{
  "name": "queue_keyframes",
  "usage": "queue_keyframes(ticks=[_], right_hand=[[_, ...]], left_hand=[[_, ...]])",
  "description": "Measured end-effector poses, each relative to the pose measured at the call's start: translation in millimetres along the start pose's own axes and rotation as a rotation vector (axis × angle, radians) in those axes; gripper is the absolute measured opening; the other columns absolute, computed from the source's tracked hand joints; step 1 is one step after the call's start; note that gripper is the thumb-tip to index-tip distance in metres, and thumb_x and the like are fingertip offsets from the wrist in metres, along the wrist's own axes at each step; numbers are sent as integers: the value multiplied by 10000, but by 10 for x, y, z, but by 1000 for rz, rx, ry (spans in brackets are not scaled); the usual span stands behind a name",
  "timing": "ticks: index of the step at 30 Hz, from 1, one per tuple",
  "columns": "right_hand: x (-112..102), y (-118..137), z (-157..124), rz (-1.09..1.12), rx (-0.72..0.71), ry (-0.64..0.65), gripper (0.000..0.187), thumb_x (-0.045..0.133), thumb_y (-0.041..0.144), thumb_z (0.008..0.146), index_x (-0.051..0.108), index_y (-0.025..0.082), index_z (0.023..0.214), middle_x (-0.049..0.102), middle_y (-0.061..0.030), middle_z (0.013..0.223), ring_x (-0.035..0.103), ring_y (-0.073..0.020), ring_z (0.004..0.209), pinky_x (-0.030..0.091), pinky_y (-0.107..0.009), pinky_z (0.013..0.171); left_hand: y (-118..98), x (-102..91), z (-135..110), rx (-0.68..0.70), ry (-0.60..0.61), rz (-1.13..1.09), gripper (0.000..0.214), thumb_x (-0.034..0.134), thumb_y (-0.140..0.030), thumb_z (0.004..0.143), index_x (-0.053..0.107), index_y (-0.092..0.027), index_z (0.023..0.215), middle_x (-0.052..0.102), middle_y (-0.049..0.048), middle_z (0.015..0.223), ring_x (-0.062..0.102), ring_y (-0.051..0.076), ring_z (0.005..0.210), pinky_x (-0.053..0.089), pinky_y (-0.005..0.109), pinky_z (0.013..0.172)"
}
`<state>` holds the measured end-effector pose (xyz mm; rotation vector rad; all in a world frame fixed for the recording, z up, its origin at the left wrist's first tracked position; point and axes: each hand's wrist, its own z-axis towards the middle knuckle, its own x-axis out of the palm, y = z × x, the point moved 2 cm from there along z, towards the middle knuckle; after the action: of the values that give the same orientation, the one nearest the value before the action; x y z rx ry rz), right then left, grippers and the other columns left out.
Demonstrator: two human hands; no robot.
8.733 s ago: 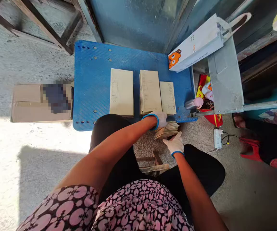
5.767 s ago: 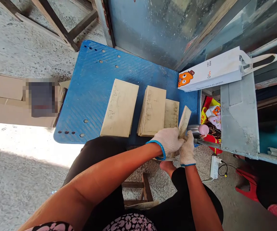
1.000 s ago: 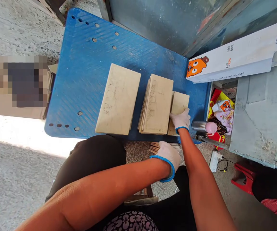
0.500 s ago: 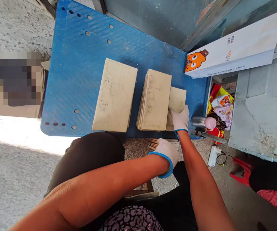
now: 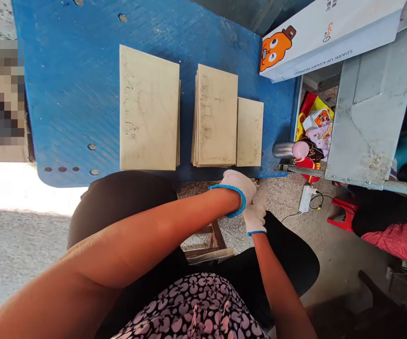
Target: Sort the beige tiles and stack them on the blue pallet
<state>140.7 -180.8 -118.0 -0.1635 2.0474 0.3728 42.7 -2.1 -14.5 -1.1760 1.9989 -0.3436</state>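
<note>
Three piles of beige sheets lie on the blue table (image 5: 76, 94): a wide pile (image 5: 149, 108) on the left, a tall pile (image 5: 215, 115) in the middle and a small pile (image 5: 249, 132) beside it. My gloved left hand (image 5: 237, 184) is curled just below the table's near edge, over a pile of thin sheets that it almost wholly hides. My gloved right hand (image 5: 255, 213) is right under it, fingers pointing up towards the same spot, their tips hidden behind the left hand.
A white paper bag (image 5: 323, 37) with an orange cartoon face lies at the table's far right. A metal flask (image 5: 290, 150), a grey metal box (image 5: 362, 103) and a power strip (image 5: 304, 205) are to the right. Another person (image 5: 401, 235) sits at far right. A wooden stool (image 5: 212, 245) is between my knees.
My right hand has left the small pile on the table and dropped below the table edge next to my left hand. The view has tilted down and nearer.
</note>
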Motion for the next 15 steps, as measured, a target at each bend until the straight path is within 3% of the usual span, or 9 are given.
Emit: queue_keyframes(ticks=[2,6,10,15], right_hand=[[84,-58,-134,-57,47,13,1176,769,563,571,214,200,1542,347,-222,1513,514,-426,1241,433,-566,979],[218,55,-187,-65,-49,30,1269,787,566,554,129,136,1550,253,-233,1556,347,-400,1388,384,-495,1057],[301,146,-142,-43,-8,41,1272,761,589,571,88,140,1553,201,-254,1563,351,-434,1368,392,-539,1025],[329,123,-94,10,-128,-28,1144,735,544,616,174,131,1523,206,-229,1558,321,-384,1384,394,-465,1042]], left_hand=[[31,-34,11,-24,-29,-12,340,725,-269,727,762,-187,1055,733,176,940,661,354,1003,497,472,853],[89,-100,24,-56,-58,3,328,739,-318,711,777,-189,1011,730,173,974,666,353,995,507,457,853],[114,-109,28,-65,-85,12,356,692,-388,768,767,-178,1046,726,179,992,659,342,1022,507,437,866],[99,-82,27,-78,-52,54,378,690,-352,771,744,-190,1108,726,171,977,656,334,1028,509,435,866]])
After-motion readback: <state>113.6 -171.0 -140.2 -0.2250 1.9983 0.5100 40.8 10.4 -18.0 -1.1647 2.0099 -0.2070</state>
